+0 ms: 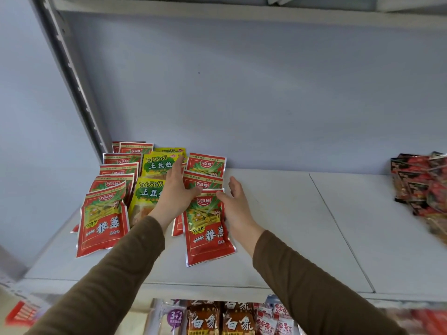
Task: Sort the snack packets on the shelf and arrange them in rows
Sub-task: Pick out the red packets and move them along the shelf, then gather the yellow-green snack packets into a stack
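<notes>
Packets [207, 223] look light, floppy and slick, best pinched at crimped seams; front red one is flanked by relaxed left hand [177, 189] at 10 o'clock, right hand [233, 201] touching at 2.

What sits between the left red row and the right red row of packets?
A row of yellow packets, partly covered by the left hand; seen in the head view.

Both hands [174, 192] [235, 204] flanking red packet [206, 228]
</notes>
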